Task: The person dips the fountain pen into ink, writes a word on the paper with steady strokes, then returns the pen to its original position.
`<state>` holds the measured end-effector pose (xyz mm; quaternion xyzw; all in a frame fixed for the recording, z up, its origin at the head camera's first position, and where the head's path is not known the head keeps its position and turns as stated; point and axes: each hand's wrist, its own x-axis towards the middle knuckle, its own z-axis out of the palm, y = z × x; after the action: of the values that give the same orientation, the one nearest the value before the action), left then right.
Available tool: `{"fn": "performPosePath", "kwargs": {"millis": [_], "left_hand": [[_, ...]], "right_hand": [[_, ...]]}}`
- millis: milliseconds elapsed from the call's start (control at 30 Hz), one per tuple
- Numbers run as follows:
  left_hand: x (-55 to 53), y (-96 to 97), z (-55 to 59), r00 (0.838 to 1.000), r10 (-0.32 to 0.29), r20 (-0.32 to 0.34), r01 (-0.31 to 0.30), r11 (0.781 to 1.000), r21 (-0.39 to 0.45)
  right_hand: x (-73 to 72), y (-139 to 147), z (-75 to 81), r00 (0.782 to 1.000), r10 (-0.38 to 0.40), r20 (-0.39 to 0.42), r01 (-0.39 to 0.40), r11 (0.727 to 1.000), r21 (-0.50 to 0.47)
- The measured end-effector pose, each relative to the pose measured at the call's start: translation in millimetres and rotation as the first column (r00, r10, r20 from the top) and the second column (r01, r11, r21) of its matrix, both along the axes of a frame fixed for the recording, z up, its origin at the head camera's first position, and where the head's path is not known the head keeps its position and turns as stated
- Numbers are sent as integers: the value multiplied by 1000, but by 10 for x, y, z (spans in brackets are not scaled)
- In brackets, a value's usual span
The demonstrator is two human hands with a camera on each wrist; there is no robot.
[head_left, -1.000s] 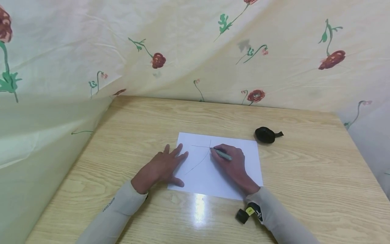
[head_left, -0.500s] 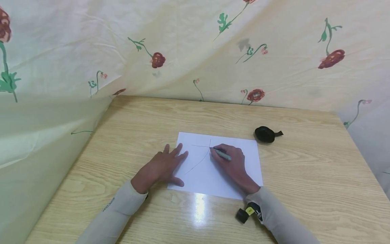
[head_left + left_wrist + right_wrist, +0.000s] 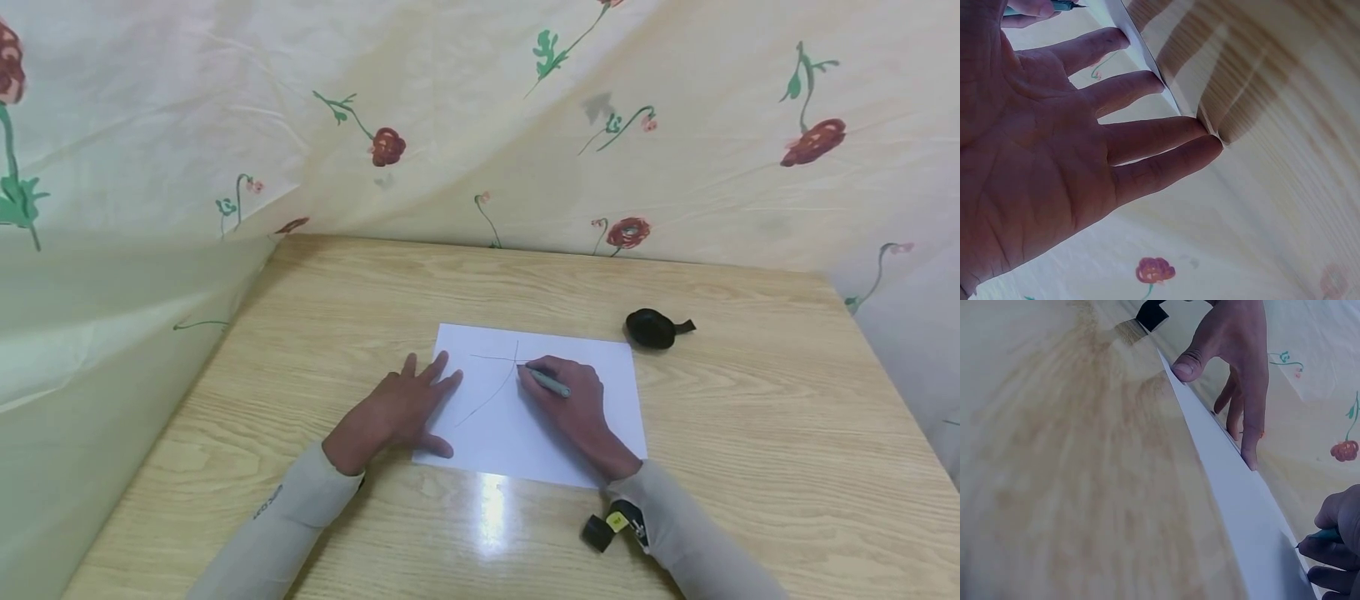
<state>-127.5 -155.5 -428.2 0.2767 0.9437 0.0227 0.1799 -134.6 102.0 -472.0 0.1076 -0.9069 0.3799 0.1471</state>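
Note:
A white sheet of paper (image 3: 502,446) lies on the wooden table, bearing thin dark lines: two that cross near its upper middle and a curve running down to the left. My left hand (image 3: 401,410) rests with spread fingers over the sheet's left edge. In the left wrist view that hand (image 3: 1054,150) shows its palm, fingers extended. My right hand (image 3: 576,404) pinches a grey-green pen (image 3: 551,383), its tip close to the crossing. The right wrist view shows the pen (image 3: 1327,535) between thumb and fingers, tip at the paper (image 3: 1235,506).
A round black object with a short tab (image 3: 651,329) lies beyond the paper's upper right corner. A black strap with a yellow label (image 3: 617,522) is at the right wrist. Flower-patterned cloth (image 3: 450,108) hangs behind the table (image 3: 765,400) and along its left side.
The pen tip has shifted slightly down from the crossing, and a short stretch of line now shows to the right of it. My left hand stays in place.

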Motion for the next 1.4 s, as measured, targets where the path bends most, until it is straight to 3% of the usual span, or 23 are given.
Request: {"fn": "performPosePath", "kwargs": {"millis": [1000,1400], "left_hand": [[10,-24,16,1000,7,14,-8,1000,14],[22,-27,8,1000,9,16,-9,1000,28]], "right_hand": [[91,44,-29,999,16,-50,-18,999,-35],[179,58,-14,998,-9,-57,9,1000,-16]]}}
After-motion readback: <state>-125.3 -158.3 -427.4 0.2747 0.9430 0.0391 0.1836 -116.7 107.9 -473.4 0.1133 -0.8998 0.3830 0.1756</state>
